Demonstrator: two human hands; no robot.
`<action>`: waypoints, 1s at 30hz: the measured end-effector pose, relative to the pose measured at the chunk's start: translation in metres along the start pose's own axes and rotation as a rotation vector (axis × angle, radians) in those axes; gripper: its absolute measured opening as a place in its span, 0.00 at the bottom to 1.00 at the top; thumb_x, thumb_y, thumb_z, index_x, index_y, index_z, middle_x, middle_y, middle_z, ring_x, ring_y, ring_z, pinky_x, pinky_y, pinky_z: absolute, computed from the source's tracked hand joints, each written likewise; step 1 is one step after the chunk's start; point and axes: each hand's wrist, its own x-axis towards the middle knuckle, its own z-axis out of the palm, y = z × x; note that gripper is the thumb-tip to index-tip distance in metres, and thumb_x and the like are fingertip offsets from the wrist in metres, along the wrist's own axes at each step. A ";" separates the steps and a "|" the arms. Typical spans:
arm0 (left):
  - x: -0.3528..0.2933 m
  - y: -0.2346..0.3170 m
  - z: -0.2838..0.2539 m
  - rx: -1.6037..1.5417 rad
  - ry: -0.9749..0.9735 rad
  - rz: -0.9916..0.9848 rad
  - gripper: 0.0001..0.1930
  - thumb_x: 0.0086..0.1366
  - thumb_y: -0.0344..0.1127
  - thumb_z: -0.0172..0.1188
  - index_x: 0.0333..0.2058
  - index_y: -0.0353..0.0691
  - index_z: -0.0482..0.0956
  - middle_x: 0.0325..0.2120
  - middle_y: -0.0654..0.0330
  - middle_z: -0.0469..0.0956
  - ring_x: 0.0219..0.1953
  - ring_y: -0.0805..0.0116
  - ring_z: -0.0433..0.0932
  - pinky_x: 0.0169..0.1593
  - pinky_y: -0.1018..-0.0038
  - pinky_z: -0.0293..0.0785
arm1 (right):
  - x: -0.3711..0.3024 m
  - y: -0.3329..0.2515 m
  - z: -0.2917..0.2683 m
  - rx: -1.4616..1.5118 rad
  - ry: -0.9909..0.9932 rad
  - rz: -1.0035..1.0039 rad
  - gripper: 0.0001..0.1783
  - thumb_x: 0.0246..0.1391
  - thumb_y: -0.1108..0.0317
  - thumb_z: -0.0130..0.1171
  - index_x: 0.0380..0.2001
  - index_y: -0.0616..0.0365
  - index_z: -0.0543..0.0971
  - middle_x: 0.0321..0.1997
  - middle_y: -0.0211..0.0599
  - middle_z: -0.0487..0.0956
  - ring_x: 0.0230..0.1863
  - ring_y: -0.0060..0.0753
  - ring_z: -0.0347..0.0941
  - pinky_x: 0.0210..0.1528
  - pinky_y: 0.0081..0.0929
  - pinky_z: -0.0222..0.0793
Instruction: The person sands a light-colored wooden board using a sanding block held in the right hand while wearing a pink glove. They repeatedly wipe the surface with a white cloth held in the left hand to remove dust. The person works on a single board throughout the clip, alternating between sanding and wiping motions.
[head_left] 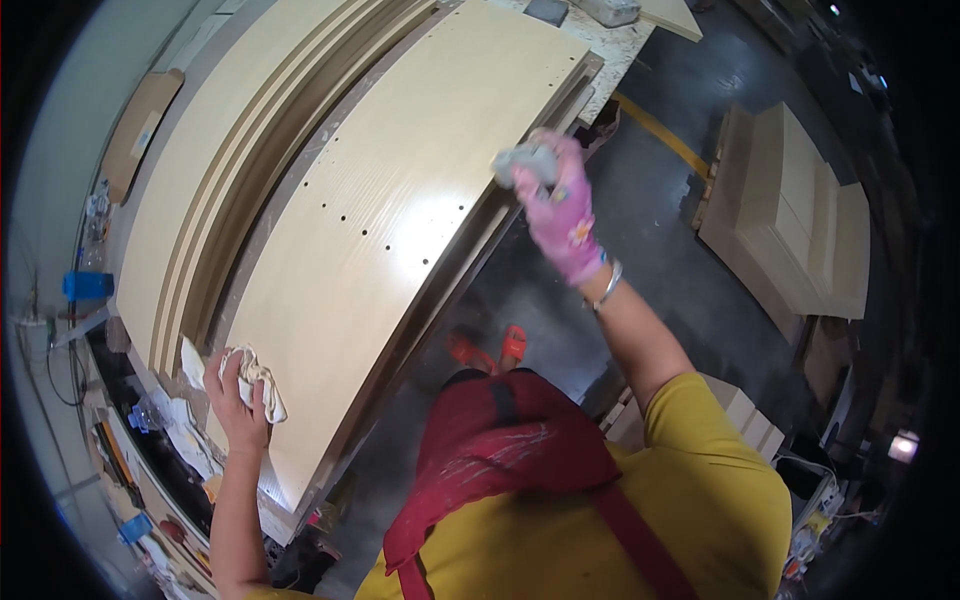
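A pale wooden panel (400, 160) with several small dark holes lies lengthwise in front of me, and light glares off its middle. My left hand (240, 410), bare, is closed on a crumpled white cloth (262, 385) at the panel's near left corner. Over the panel's right edge, my right hand (562, 205) wears a pink glove with a flower on it. Its fingers grip a grey block-like pad (522, 165), slightly blurred; whether the pad touches the edge I cannot tell.
Left of the panel stands a stack of similar boards (215, 180). More stacked panels (800, 210) rest on the right, across a dark floor (650, 245) with a yellow line (662, 133). A blue container (88, 286) and a cardboard piece (143, 135) are at the far left.
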 end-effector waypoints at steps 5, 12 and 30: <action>-0.001 0.006 0.000 0.011 0.007 -0.004 0.21 0.56 0.34 0.57 0.51 0.40 0.71 0.52 0.47 0.66 0.54 0.45 0.64 0.58 0.57 0.59 | -0.114 -0.045 0.053 0.072 -0.355 -0.284 0.23 0.44 0.66 0.63 0.45 0.57 0.71 0.38 0.44 0.75 0.36 0.47 0.77 0.37 0.37 0.74; -0.003 0.004 -0.001 -0.006 0.076 0.043 0.20 0.56 0.33 0.60 0.49 0.42 0.73 0.49 0.48 0.68 0.52 0.47 0.67 0.55 0.59 0.62 | -0.074 -0.046 0.034 0.119 -0.152 -0.059 0.22 0.50 0.65 0.61 0.47 0.59 0.67 0.41 0.47 0.76 0.39 0.48 0.77 0.38 0.35 0.75; -0.038 -0.051 -0.026 0.020 0.089 0.255 0.18 0.59 0.44 0.60 0.48 0.49 0.74 0.47 0.50 0.71 0.48 0.48 0.70 0.47 0.58 0.69 | -0.226 -0.129 0.114 0.038 -0.103 -0.138 0.20 0.52 0.66 0.59 0.46 0.61 0.67 0.40 0.49 0.74 0.36 0.45 0.76 0.37 0.32 0.73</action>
